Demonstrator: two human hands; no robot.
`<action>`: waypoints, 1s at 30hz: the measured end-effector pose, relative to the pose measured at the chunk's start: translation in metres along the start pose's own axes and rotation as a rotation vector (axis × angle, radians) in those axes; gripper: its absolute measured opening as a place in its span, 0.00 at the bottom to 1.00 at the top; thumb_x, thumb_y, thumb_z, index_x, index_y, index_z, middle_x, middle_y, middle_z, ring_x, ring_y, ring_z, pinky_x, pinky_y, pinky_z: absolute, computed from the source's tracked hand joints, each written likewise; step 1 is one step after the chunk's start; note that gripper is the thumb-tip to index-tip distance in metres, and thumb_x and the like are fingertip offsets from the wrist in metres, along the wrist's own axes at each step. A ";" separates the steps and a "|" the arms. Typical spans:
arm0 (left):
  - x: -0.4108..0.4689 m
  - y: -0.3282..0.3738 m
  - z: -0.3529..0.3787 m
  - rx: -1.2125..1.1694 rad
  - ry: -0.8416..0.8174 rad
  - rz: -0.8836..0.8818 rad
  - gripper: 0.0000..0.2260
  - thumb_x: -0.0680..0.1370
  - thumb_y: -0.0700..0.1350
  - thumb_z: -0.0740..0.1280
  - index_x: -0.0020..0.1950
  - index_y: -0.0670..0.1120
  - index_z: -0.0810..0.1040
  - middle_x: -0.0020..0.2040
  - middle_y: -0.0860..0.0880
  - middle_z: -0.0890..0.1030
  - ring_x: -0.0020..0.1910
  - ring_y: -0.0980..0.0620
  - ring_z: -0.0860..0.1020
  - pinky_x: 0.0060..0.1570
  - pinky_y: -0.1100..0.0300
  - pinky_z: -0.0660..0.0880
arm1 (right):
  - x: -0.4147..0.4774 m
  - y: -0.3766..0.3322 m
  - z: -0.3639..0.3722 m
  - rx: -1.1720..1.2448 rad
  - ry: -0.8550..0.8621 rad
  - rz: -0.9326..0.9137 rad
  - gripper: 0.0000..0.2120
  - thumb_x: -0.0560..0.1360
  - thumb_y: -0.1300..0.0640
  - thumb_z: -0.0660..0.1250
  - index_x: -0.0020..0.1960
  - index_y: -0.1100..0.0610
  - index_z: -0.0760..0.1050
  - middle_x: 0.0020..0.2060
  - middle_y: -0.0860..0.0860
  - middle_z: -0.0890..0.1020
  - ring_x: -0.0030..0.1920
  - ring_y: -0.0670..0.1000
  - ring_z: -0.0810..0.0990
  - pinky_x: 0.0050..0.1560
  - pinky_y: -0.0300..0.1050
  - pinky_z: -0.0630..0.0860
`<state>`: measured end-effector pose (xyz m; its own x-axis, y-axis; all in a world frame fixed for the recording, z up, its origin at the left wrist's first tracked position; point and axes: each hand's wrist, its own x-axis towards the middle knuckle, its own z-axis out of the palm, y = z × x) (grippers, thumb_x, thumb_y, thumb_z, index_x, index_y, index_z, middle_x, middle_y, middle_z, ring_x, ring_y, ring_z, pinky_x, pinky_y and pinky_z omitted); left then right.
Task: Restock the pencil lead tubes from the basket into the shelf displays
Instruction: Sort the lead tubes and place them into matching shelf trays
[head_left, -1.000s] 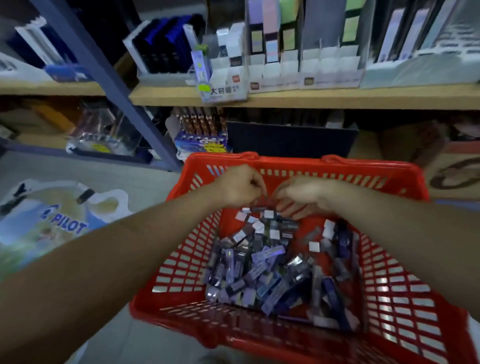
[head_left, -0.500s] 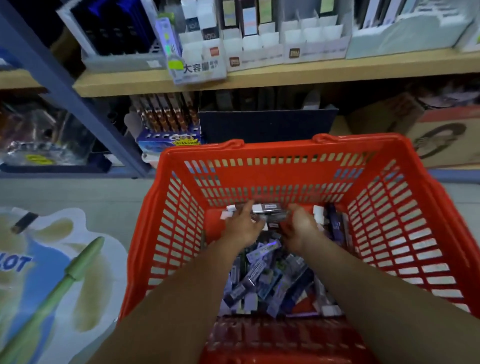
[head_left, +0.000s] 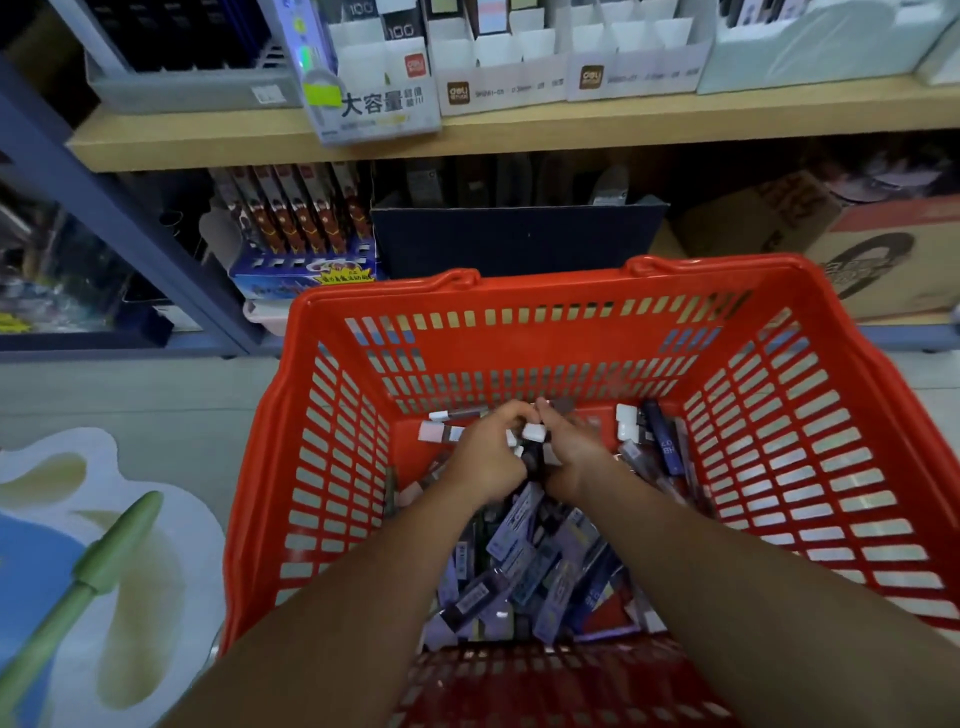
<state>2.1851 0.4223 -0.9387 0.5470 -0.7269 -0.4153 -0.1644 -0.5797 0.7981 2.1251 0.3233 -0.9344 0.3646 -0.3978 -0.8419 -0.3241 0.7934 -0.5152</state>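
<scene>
Reaching into the red basket (head_left: 519, 322), the person has both hands down at the far end of the pile of tubes (head_left: 530, 566). The left hand (head_left: 485, 460) and right hand (head_left: 574, 452) are pressed close together, fingers curled in on both, gripping a dark lead tube (head_left: 535, 454) between them — maybe more than one, hard to tell. Its long axis runs away from the person, white cap at the far end, pointing toward the shelf (head_left: 519, 132). The loose ones in the pile lie every which way, mostly flat. Up on the shelf sit white display boxes (head_left: 501, 88) — well apart from the basket.
</scene>
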 end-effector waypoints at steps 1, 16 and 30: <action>0.000 0.001 -0.001 -0.025 0.000 0.004 0.28 0.69 0.27 0.63 0.46 0.64 0.73 0.50 0.46 0.81 0.45 0.38 0.79 0.35 0.50 0.75 | -0.001 0.000 -0.001 0.026 -0.032 0.002 0.17 0.80 0.51 0.65 0.66 0.58 0.71 0.54 0.57 0.80 0.48 0.59 0.82 0.41 0.56 0.81; -0.014 0.027 -0.060 -0.671 0.008 -0.191 0.26 0.71 0.22 0.56 0.57 0.47 0.79 0.57 0.44 0.81 0.47 0.45 0.83 0.43 0.52 0.79 | -0.004 -0.023 -0.026 0.168 -0.017 -0.055 0.09 0.80 0.52 0.66 0.53 0.58 0.76 0.34 0.52 0.77 0.33 0.53 0.77 0.37 0.50 0.78; -0.019 0.064 -0.033 -0.316 -0.103 -0.244 0.14 0.76 0.59 0.67 0.49 0.48 0.81 0.32 0.55 0.78 0.32 0.55 0.72 0.33 0.62 0.66 | -0.049 -0.060 -0.047 -0.206 -0.190 -0.277 0.08 0.77 0.59 0.67 0.39 0.58 0.76 0.27 0.51 0.76 0.24 0.47 0.69 0.19 0.35 0.60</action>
<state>2.1918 0.4112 -0.8654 0.4512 -0.6241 -0.6379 0.2290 -0.6099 0.7587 2.0858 0.2735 -0.8703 0.6115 -0.4759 -0.6321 -0.3526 0.5513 -0.7562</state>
